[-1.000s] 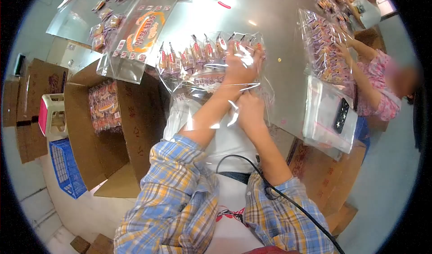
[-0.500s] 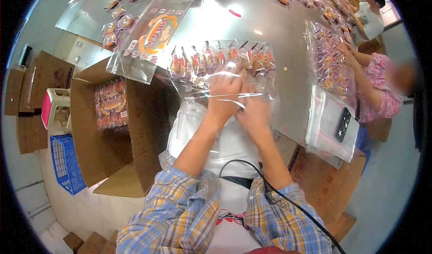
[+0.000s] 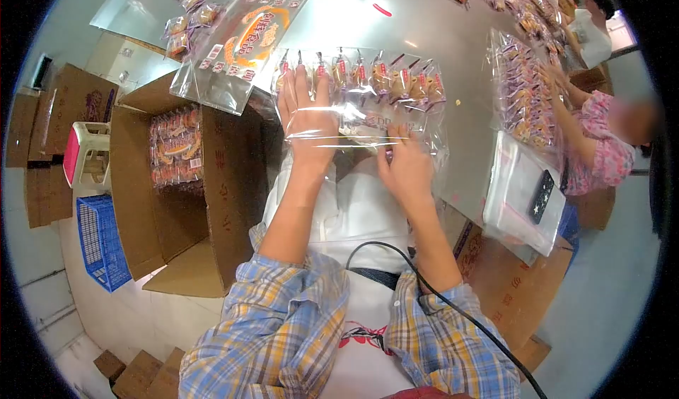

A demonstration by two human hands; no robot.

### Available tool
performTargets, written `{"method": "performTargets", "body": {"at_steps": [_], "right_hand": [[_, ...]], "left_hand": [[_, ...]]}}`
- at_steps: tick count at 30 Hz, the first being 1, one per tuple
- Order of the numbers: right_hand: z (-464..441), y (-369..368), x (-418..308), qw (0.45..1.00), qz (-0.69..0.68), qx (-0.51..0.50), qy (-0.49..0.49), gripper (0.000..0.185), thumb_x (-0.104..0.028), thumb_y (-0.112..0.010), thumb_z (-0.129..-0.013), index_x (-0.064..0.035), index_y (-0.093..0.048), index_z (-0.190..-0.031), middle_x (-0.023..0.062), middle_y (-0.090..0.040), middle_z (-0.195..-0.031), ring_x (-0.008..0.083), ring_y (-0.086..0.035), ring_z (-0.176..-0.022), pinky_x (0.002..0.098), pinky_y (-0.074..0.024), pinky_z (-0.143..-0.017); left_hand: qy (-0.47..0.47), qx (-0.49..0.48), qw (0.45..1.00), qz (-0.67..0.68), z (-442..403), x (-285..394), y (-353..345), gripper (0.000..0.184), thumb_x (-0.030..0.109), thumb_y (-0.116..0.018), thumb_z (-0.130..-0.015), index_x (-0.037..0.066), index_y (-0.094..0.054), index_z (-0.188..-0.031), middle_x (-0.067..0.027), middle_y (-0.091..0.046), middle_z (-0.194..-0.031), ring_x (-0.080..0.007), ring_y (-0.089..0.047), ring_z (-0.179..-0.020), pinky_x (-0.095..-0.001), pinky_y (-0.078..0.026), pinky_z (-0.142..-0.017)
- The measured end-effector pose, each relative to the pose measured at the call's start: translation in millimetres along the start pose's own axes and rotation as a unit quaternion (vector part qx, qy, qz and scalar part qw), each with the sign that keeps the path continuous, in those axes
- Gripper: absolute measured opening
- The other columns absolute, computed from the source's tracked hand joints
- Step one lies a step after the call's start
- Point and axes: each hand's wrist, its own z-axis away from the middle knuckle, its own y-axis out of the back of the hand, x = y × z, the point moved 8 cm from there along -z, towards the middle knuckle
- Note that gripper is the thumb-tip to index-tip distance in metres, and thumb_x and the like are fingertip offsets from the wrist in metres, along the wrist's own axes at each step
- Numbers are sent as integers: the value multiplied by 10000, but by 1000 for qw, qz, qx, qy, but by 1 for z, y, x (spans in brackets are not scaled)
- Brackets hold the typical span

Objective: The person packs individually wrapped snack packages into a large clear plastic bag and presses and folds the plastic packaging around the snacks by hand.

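A clear plastic bag (image 3: 361,127) lies at the near edge of the metal table, with a row of small wrapped snacks (image 3: 382,79) inside it. My left hand (image 3: 310,120) is spread flat on the bag's left part, fingers apart over the leftmost snacks. At the bag's lower right, my right hand (image 3: 408,164) has its fingers bent against the film near the opening; what its fingertips hold, if anything, is too blurred to tell. Left of the bag lies a flat printed bag (image 3: 244,45).
An open carton (image 3: 233,194) with packed bags (image 3: 175,148) stands at left, near a blue crate (image 3: 101,240) and a stool (image 3: 88,151). At right, a co-worker (image 3: 594,130) handles another filled bag (image 3: 523,91) beside stacked bags (image 3: 506,187) and a phone (image 3: 542,197).
My left hand has moved from the middle of the bag to its left part and spread its fingers. My right hand stays at the lower right, its fingers shifted slightly.
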Motion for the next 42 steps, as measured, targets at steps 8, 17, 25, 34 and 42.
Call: {"method": "performTargets", "body": {"at_steps": [8,17,25,34,42], "right_hand": [[0,-2,3,1000,-6,6,-10,568,-292,-645,-915,-57,-596,-1431,216,-591,-1456,422,-600,-1306,523,-578,-944],[-2,4,0,999,10,-14,-30,558,-281,-646,-916,-76,-602,-1433,188,-608,-1451,385,-628,-1276,501,-582,-925],[-7,26,-8,994,-6,111,15,560,-42,-715,-772,-77,-669,-1329,178,-631,-1389,386,-625,-1216,491,-552,-928],[-36,31,-91,971,-37,157,176,514,-107,-730,-791,-86,-684,-1303,159,-648,-1337,342,-623,-1180,466,-552,-932],[-86,5,-135,958,29,203,199,451,-245,-664,-905,-120,-661,-1339,146,-663,-1329,330,-635,-1188,469,-543,-940]], "left_hand": [[40,38,998,31,2,-9,-4,581,48,-677,-829,23,-577,-1400,-155,-558,-1468,-350,-523,-1365,-494,-346,-1153],[19,83,994,73,-9,-15,-11,500,24,-719,-819,6,-611,-1307,-190,-624,-1358,-374,-574,-1305,-494,-430,-1088],[-113,-38,950,287,76,26,47,375,-89,-677,-798,-33,-661,-1169,-173,-716,-1141,-418,-656,-1070,-477,-518,-921],[-68,86,981,158,107,-6,125,594,111,-887,-756,119,-618,-1286,-121,-616,-1207,-289,-584,-1073,-453,-441,-897],[-17,-108,972,209,69,-30,97,457,-125,-627,-818,29,-694,-1243,-137,-699,-1029,-332,-676,-919,-418,-557,-754]]}}
